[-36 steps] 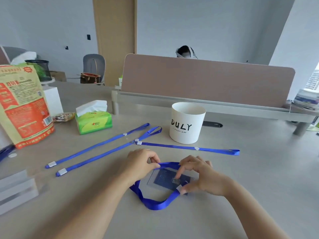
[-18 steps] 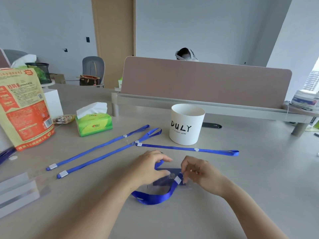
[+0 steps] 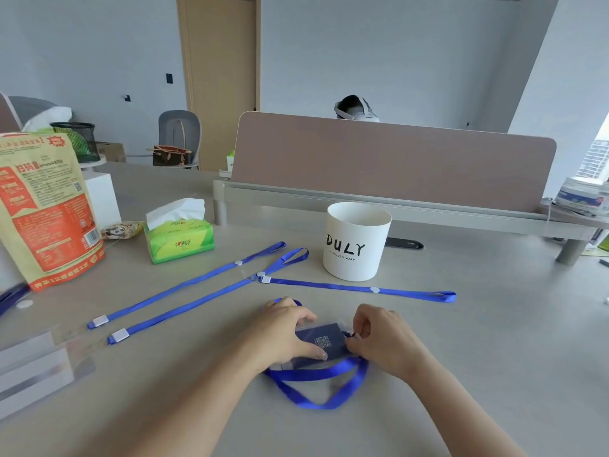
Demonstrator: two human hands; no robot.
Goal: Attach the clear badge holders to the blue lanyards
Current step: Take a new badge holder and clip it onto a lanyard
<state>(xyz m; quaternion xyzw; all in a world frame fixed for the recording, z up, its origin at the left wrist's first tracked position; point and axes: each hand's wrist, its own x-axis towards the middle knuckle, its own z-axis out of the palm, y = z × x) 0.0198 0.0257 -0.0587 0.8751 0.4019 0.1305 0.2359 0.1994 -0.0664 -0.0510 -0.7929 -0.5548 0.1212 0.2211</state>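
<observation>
A clear badge holder [image 3: 321, 341] with a dark blue card inside lies on the grey table in front of me. My left hand [image 3: 286, 331] presses down on its left side, thumb on the card. My right hand [image 3: 379, 338] pinches the lanyard's clip end at the holder's right edge. That blue lanyard [image 3: 316, 387] loops under the holder toward me. Three more blue lanyards lie flat beyond: one [image 3: 184, 288], a second [image 3: 204, 300] and a third [image 3: 359, 288] pointing right.
A white cup [image 3: 356, 242] marked DULY stands behind the hands. A green tissue pack [image 3: 179, 234] and an orange snack bag [image 3: 46, 209] sit at the left. Clear holders [image 3: 36, 367] are stacked at the near left edge. A desk divider [image 3: 392, 159] crosses the back.
The holder has shifted under my hands and the lanyard loop now lies nearer to me. My right hand moved from the clip on top of the card to the holder's right edge.
</observation>
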